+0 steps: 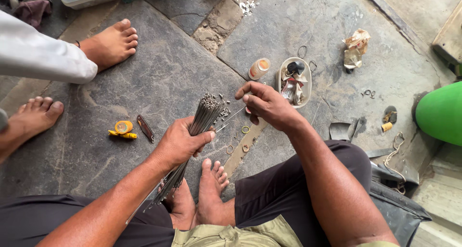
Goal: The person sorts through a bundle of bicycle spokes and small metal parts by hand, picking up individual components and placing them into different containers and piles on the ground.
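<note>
Drawing single spoke [233, 116] from bundle of thin metal spokes [199, 126]: left hand [179, 143] fisted round bundle, centre of scene above stone floor [159, 78]; right hand [267, 105] pinching spoke tip, just right. Judged best: firm fist, straight pull, avoiding dish of small parts [294, 81] beyond.

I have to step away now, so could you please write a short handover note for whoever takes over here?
Left hand: closed around a bundle of thin metal rods, held tilted above the stone floor.
Right hand: pinching one single rod by its end, beside the bundle's top.
Nearby: small rings on the floor, a white tray, a small bottle.
Done or left: cannot tell.
</note>
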